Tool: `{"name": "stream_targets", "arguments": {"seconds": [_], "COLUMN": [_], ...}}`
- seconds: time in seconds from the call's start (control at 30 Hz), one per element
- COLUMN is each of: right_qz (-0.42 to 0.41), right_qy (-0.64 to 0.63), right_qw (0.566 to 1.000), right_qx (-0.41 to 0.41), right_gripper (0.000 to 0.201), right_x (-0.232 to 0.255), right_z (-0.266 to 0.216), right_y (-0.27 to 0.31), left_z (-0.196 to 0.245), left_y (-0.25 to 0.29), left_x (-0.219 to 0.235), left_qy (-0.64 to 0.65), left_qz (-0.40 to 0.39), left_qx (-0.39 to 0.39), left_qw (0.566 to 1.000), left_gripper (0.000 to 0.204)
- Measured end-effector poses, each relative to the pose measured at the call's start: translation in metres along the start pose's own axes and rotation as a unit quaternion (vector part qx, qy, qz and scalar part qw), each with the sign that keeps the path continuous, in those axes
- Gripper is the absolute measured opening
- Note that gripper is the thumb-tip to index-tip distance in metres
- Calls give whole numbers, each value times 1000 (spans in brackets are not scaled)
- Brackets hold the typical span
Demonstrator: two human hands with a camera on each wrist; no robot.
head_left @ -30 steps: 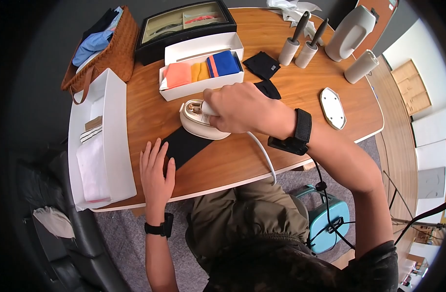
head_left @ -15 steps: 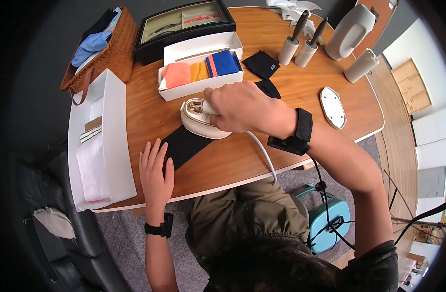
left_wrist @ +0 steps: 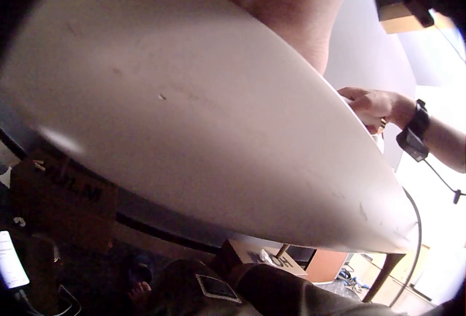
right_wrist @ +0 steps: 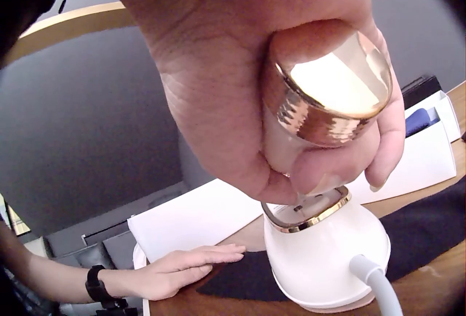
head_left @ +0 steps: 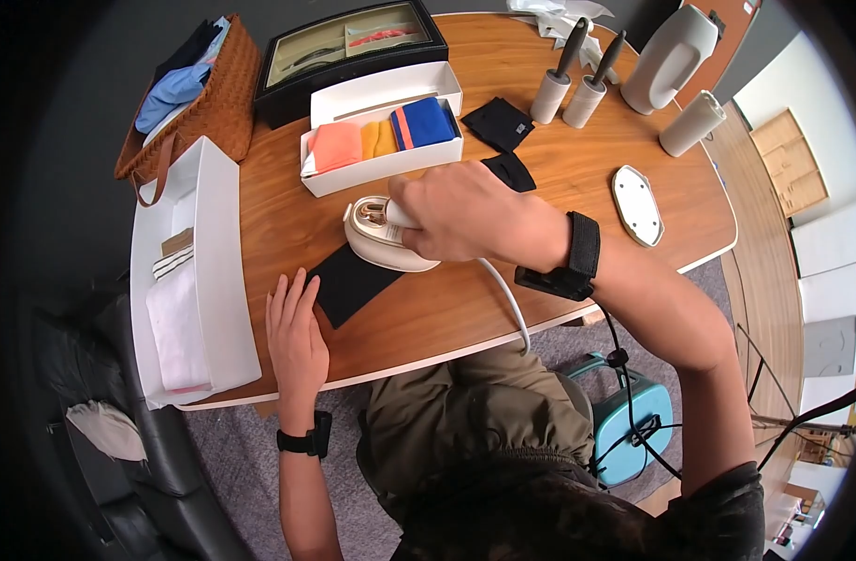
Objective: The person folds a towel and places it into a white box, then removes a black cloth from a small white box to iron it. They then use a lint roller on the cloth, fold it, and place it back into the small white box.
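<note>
My right hand [head_left: 474, 217] grips the handle of a white iron [head_left: 386, 251] with gold trim. In the right wrist view, fingers curl around the handle below its gold end cap, and the iron's body [right_wrist: 324, 261] sits on black fabric [right_wrist: 429, 230]. The black cloth [head_left: 353, 288] lies flat on the table, sticking out from under the iron toward my left hand [head_left: 297, 341]. That hand rests palm down with straight fingers, fingertips right at the cloth's left edge. More black fabric [head_left: 510, 172] shows beyond my right hand.
A white box [head_left: 231, 280] with folded clothes stands left, a wicker basket [head_left: 227, 93] behind it. Another white box [head_left: 381, 170] holds colourful folded cloths. Lint rollers [head_left: 549, 96], a white bottle [head_left: 666, 65] and a white oval base [head_left: 638, 206] stand right. The iron's cord [head_left: 507, 299] drops over the front edge.
My left thumb has drawn in from over the cloth to lie beside the fingers. The iron stays in nearly the same place, still gripped by my right hand.
</note>
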State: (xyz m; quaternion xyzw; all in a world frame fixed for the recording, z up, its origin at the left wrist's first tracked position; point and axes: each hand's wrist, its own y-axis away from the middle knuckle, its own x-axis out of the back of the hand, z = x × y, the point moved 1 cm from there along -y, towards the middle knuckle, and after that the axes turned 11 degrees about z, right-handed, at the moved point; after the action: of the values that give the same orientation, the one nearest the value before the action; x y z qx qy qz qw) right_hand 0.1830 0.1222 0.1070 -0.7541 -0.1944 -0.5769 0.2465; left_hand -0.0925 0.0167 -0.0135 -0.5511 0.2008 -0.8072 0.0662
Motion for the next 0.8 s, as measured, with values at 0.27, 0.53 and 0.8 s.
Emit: {"name": "stream_targets", "arguments": {"seconds": [0.27, 0.53, 0.8], "right_qz": [4, 4, 19], "right_qy": [5, 11, 3], "right_qw": [1000, 1000, 1000], "right_qx": [2, 7, -1], "right_gripper": [41, 39, 34], "right_x": [-2, -2, -3], "right_z": [0, 0, -3], "right_y": [2, 2, 12], "left_z": [0, -1, -1], "left_y": [0, 1, 1], "left_x": [0, 0, -2], "left_qy": [-8, 0, -3], "left_qz": [-4, 2, 5], "left_qx": [1, -5, -1], "left_qw": [1000, 1000, 1000], "left_gripper": [47, 47, 43]}}
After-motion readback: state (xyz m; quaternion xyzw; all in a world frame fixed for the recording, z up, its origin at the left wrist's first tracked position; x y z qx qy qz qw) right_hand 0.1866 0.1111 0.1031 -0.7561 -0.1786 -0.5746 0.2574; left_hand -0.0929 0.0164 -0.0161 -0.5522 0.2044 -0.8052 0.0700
